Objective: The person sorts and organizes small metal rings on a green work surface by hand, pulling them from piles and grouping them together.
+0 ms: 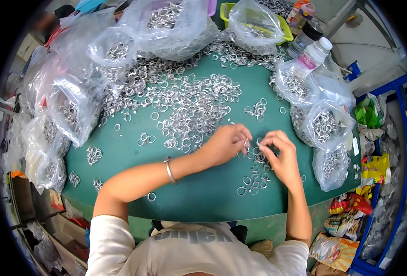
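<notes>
Silver rings cover much of the green table. My left hand, with a bangle on its wrist, pinches a small silver ring between thumb and fingers. Just to its right, my right hand has thumb and forefinger drawn together at another ring. Under and in front of the hands lies a loose group of rings. Beyond my left hand spreads the large central heap of rings. A small cluster of rings sits farther off, beyond my right hand.
Clear plastic bags of rings line the left, the back and the right of the green table. A yellow-green basket and a white bottle stand at the back right. A blue rack holds colourful packets at right.
</notes>
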